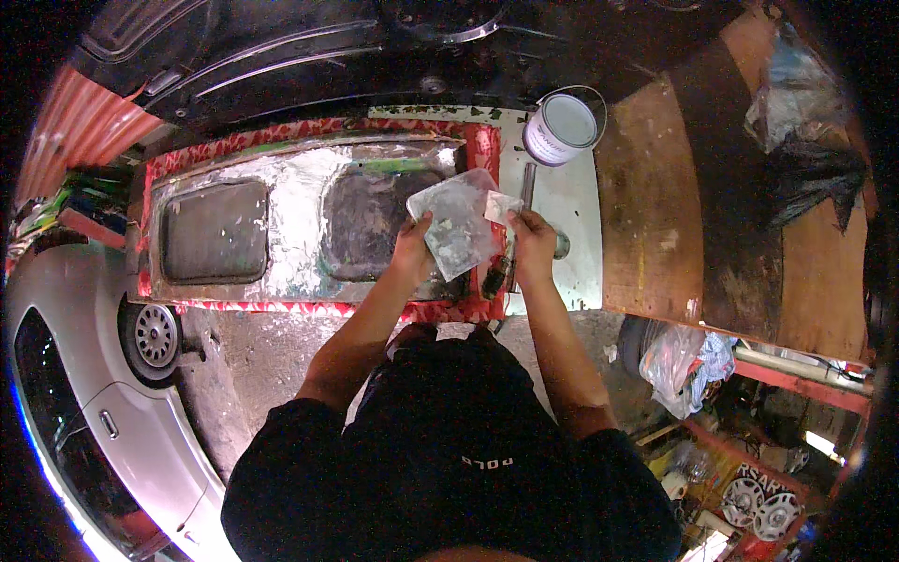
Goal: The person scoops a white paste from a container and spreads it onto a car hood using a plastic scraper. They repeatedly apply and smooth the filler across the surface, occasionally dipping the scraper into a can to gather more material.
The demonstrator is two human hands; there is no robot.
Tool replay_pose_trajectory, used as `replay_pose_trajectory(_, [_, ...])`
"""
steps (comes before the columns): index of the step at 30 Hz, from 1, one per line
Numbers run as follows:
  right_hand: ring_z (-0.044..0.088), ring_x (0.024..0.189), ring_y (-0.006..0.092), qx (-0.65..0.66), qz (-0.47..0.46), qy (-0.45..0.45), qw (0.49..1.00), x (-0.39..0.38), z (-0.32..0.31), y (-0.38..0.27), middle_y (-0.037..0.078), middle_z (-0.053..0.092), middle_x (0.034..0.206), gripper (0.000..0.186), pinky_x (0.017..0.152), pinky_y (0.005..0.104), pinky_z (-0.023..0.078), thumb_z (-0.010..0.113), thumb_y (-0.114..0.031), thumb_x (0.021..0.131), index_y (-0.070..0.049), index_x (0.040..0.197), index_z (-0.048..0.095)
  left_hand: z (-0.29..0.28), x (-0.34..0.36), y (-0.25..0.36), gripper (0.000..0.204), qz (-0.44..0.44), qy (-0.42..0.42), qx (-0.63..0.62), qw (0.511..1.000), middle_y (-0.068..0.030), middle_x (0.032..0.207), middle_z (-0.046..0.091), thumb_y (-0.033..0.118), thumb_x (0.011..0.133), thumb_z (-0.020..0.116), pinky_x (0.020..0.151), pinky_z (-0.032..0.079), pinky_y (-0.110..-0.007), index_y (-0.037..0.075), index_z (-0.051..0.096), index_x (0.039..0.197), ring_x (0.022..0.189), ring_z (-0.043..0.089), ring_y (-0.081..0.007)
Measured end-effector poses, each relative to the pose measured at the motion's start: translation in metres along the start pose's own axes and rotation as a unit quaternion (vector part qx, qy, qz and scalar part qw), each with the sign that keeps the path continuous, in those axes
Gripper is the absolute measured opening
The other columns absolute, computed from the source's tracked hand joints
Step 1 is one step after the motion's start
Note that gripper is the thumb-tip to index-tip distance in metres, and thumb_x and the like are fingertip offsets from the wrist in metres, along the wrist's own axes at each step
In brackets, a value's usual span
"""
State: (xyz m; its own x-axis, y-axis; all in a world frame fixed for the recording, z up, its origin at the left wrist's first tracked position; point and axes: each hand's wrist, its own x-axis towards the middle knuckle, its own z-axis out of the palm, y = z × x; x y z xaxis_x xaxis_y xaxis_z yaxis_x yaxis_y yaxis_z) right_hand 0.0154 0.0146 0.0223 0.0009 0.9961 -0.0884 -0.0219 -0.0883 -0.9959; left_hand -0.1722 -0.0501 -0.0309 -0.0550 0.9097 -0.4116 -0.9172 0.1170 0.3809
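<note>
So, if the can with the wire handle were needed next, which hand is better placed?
Probably the right hand: it is nearer the can, though it holds a small pale flat piece. The left hand is farther off, holding the larger translucent sheet.

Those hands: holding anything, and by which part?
Left hand: a cloudy flat sheet, by its left edge. Right hand: a small pale piece, by its right end.

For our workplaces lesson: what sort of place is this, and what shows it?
Probably a vehicle repair workshop: a silver car at left, wheel covers at lower right, and a handled can.
</note>
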Motion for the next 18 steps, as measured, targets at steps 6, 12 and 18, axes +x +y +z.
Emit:
replay_pose_trajectory(6, [0.063, 0.073, 0.0255, -0.371, -0.147, -0.075, 0.914, -0.014, 0.034, -0.069, 0.015, 0.068, 0.09, 0.022, 0.065, 0.0357, 0.051, 0.067, -0.019, 0.082, -0.006, 0.1, 0.069, 0.062, -0.03, 0.013, 0.036, 0.032, 0.048, 0.035, 0.998, -0.0132, 0.12, 0.057, 0.025, 0.096, 0.051, 0.093, 0.048, -0.047, 0.004, 0.046, 0.125, 0.108, 0.058, -0.0307])
replay_pose_trajectory(12, [0.062, 0.08, 0.0317, -0.428, -0.346, -0.111, 0.827, -0.02, 0.041, -0.064, 0.015, 0.067, 0.08, 0.019, 0.073, 0.0398, 0.05, 0.064, -0.012, 0.08, -0.008, 0.098, 0.069, 0.072, -0.035, 0.011, 0.033, 0.018, -0.002, -0.041, 0.999, -0.0104, 0.121, 0.056, 0.025, 0.098, 0.047, 0.095, 0.046, -0.045, 0.008, 0.045, 0.126, 0.111, 0.056, -0.0273])
replay_pose_trajectory(18, [0.062, 0.082, 0.0316, -0.489, -0.353, -0.176, 0.778, -0.02, 0.04, -0.07, 0.015, 0.067, 0.083, 0.021, 0.075, 0.0411, 0.05, 0.06, -0.012, 0.081, -0.008, 0.101, 0.068, 0.069, -0.035, 0.01, 0.033, 0.023, -0.036, -0.063, 0.997, -0.0101, 0.122, 0.056, 0.024, 0.098, 0.046, 0.096, 0.045, -0.045, 0.006, 0.046, 0.126, 0.112, 0.055, -0.0277])
